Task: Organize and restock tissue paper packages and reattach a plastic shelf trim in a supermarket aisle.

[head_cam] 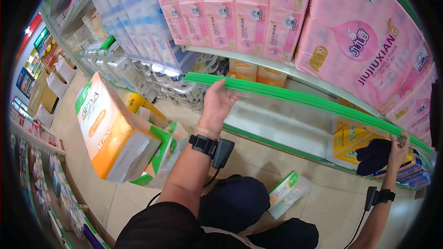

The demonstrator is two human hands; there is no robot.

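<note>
A long green shelf-edge strip (290, 95) runs across in front of the lower shelving. Whether it is loose or fixed to a panel, I cannot tell. My left hand (219, 105) grips it near its left end, palm up, thumb in front and fingertips showing behind. Toward its right end my right hand (398, 150) holds it from below. A dark cloth (375, 157) sits against my right hand, over yellow packs (349, 140); whether the hand holds it is unclear. Below the strip lies a white bottom shelf (263, 119) with a green front edge.
Large pink tissue packs (367, 41) fill the shelf above. Orange-and-white packs (119, 135) stand on the tiled floor at left. A flattened plastic wrapper (290, 193) lies near my knees (235, 204). Another stocked shelf (59, 186) lines the left side.
</note>
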